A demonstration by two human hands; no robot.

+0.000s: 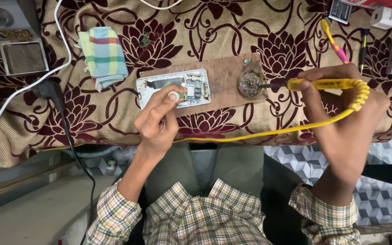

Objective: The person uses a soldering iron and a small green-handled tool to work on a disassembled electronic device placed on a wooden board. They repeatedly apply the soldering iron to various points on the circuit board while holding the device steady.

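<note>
- We see the left hand (157,119) curled shut, pinching a small round white-and-green piece (175,95) between thumb and fingers; what the piece is we cannot tell.
- That piece sits just over the lower edge of an opened white phone (174,87), whose back is off so the circuit board shows.
- The phone lies flat on a brown wooden board (225,77), towards the board's left end.
- The right hand (345,122) is wrapped firmly around the yellow handle of a soldering iron (325,84), held level and pointing left.
- The iron's dark tip reaches into a round tin of brass wire tip cleaner (251,83) standing at the board's right end, well apart from the phone.
- A yellow cord (268,132), coiled near the handle, runs from the iron leftwards under the left hand.
- The board rests on a tan cloth (91,113) printed with maroon flowers.
- A folded plaid rag (104,56) lies on the cloth left of the phone, close but not touching.
- A black cable (71,140) and a white cable (46,75) trail over the cloth's left side.
</note>
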